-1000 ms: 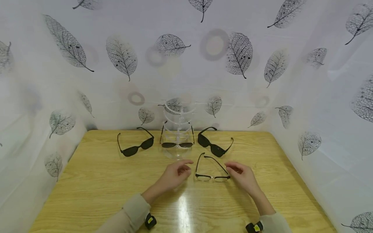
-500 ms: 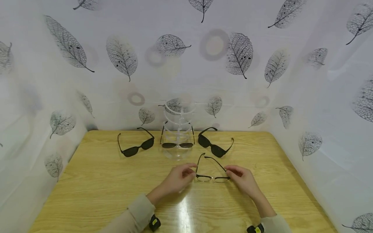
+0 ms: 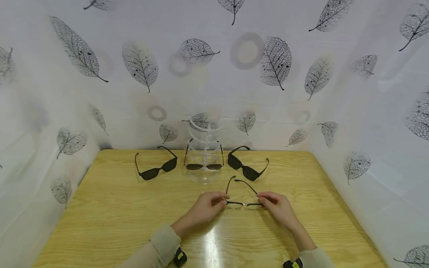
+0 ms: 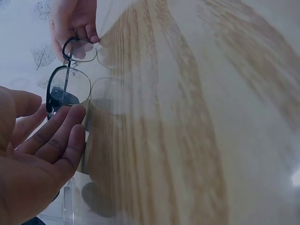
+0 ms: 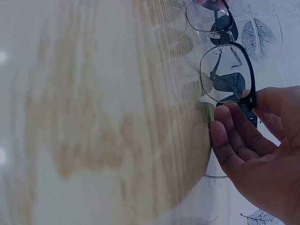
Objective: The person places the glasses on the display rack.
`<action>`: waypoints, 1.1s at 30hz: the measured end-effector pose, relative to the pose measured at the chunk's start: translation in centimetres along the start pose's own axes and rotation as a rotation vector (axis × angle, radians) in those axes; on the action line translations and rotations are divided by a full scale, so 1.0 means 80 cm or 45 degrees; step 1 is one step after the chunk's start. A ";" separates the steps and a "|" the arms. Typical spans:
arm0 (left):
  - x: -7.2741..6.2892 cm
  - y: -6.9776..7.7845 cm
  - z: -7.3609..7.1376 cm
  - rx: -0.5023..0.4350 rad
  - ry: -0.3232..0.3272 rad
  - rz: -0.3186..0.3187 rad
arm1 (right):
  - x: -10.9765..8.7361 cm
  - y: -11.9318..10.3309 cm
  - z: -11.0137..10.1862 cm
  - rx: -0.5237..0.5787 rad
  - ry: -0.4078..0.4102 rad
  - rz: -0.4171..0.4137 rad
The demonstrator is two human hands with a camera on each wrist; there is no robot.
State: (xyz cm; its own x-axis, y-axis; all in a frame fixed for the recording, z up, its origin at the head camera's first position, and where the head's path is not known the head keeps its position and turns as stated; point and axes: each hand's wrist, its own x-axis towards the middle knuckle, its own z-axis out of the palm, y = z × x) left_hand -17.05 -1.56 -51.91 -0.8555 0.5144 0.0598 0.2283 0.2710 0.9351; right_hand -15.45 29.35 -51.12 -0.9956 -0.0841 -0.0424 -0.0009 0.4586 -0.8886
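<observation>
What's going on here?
A person holds the clear-lensed glasses, temples unfolded, by both front corners, left hand on one side and right hand on the other. Behind them on the wooden table, one pair of dark sunglasses is at a clear stand, with a second pair to its left and a third pair to its right.

no readable text, no legible labels, brands or numbers

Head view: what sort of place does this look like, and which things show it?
Perhaps a screened-off indoor tabletop workspace: a white curtain printed with black leaves hangs around three sides of a yellow wood-grain table, which bears a clear, tiered, plastic-looking stand.
</observation>
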 end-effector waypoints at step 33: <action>-0.013 0.024 -0.008 -0.086 0.139 0.038 | 0.001 -0.038 0.004 0.015 0.061 -0.113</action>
State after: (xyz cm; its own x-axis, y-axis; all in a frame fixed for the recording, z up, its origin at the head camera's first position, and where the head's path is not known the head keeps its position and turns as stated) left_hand -16.00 -2.10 -49.94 -0.8952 0.4286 0.1224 0.2258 0.1993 0.9536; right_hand -15.47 27.68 -48.60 -0.9950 -0.0814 0.0585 -0.0886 0.4407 -0.8933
